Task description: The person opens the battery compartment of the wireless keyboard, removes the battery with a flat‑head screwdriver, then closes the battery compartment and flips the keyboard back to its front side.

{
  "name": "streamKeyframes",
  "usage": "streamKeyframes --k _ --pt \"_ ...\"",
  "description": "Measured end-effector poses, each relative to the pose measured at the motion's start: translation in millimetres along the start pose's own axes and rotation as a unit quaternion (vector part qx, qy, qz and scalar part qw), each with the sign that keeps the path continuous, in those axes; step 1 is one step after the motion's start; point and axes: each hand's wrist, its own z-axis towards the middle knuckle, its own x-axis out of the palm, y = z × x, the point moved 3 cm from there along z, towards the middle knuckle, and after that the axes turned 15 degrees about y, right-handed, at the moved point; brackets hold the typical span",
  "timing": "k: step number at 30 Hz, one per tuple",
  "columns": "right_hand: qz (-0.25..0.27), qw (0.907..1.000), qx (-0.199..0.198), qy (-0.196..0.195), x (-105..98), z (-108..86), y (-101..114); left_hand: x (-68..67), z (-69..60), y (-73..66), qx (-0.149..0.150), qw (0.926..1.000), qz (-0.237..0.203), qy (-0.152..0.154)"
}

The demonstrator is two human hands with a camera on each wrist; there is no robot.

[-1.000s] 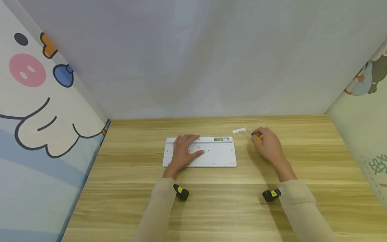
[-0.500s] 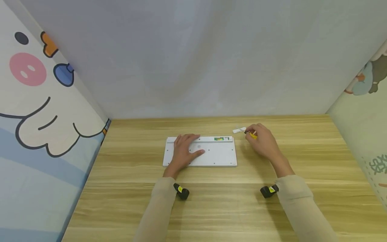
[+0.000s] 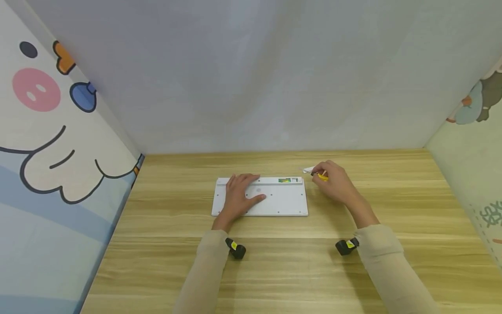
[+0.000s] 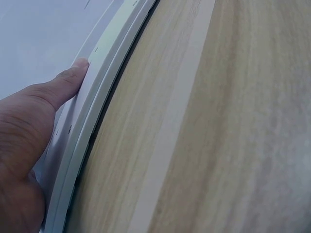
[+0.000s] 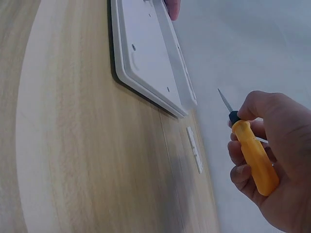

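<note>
A white keyboard (image 3: pixel 282 203) lies underside up on the table, with small screws across its back. Its battery compartment is uncovered at the far right, and a green battery (image 3: pixel 284 180) shows inside. My left hand (image 3: pixel 237 196) rests on the left part of the keyboard, thumb and fingers spread. In the left wrist view its thumb (image 4: pixel 73 77) lies near the keyboard's edge. My right hand (image 3: pixel 335 183) grips a screwdriver (image 5: pixel 255 158) by its yellow handle, beyond the keyboard's right end. The thin metal shaft points away from the hand, over a small white cover (image 5: pixel 194 149).
The wooden table (image 3: pixel 274 270) reaches back to a pale grey wall (image 3: pixel 251 87). Walls with cartoon prints stand at left and right. Black wrist cameras are strapped near both beige sleeves (image 3: pixel 211 261).
My right hand has moved left with the screwdriver, toward the keyboard's far right corner, and now partly hides the white cover. My left hand has stayed in place.
</note>
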Motion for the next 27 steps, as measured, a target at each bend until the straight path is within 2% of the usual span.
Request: streamKeyframes --k 16,27 --pt "-0.05 0.9975 -0.034 0.035 0.8 7.7 10.8 -1.0 -0.5 -2.3 -0.006 1.0 -0.002 0.0" --pt "-0.067 0.9953 -0.035 0.061 2.1 7.2 15.9 -1.3 -1.5 -2.1 0.005 1.0 -0.006 -0.003"
